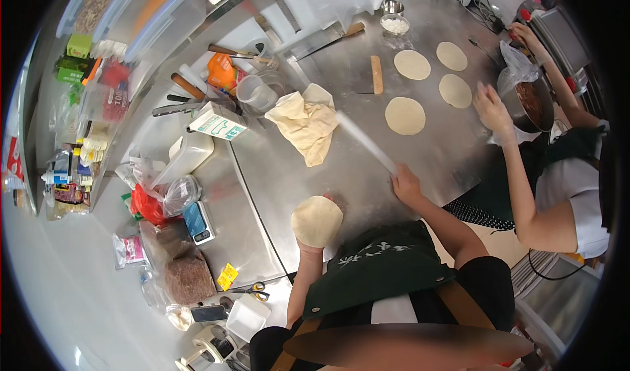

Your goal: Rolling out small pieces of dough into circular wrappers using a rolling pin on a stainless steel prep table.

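A flat round of dough [317,221] rests on my left hand [311,249], covering the palm and most of the fingers. My right hand [407,186] is closed around one end of a pale rolling pin [366,142], blurred and pointing up and to the left over the steel worktop [275,174]. Beyond the pin's far end lies a crumpled cream cloth [309,122]. Several dough rounds [405,116] lie flat on the worktop at the upper right. A wooden-handled tool [376,75] lies left of them.
A co-worker's hand [492,108] is at the right, beside a metal bowl of brown filling [531,105]. A carton [218,121], plastic jugs [257,93] and knives [177,106] stand at the left back. A cleaver [315,44] lies along the wall. A scale [199,223] and scissors [257,290] are at the left.
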{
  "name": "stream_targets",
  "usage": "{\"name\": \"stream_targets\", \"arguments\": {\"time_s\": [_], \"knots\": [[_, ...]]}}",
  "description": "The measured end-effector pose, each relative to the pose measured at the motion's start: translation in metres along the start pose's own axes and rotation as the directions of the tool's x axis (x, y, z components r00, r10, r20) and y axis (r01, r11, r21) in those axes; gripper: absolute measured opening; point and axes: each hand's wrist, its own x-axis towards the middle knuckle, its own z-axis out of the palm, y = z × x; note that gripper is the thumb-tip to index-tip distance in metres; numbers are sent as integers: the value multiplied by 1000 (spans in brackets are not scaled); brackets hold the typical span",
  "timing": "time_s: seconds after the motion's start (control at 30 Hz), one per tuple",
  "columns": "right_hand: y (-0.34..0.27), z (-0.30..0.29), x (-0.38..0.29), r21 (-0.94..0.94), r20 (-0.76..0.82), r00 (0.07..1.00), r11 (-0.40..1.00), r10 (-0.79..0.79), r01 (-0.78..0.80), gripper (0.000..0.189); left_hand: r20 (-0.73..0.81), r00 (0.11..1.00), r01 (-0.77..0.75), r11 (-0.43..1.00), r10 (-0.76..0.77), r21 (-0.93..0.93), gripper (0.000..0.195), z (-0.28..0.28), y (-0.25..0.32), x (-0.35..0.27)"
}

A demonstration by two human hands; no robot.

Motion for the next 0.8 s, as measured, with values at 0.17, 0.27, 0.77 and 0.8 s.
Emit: {"name": "stream_targets", "arguments": {"time_s": [0.17,0.27,0.77,0.8], "knots": [[-22,26,90,-109,-162,985,993,-61,44,49,39,996,-84,992,81,95,54,4,-4,-11],[-20,31,94,-235,-190,957,956,-221,174,54,8,988,-157,987,156,27,57,-4,8,-19],[-109,59,9,-247,366,744,712,-559,657,65,83,986,-153,980,143,129,59,-7,13,-28],[-114,48,7,-170,240,781,767,-577,619,65,67,987,-158,972,149,173,58,-13,14,-25]]}}
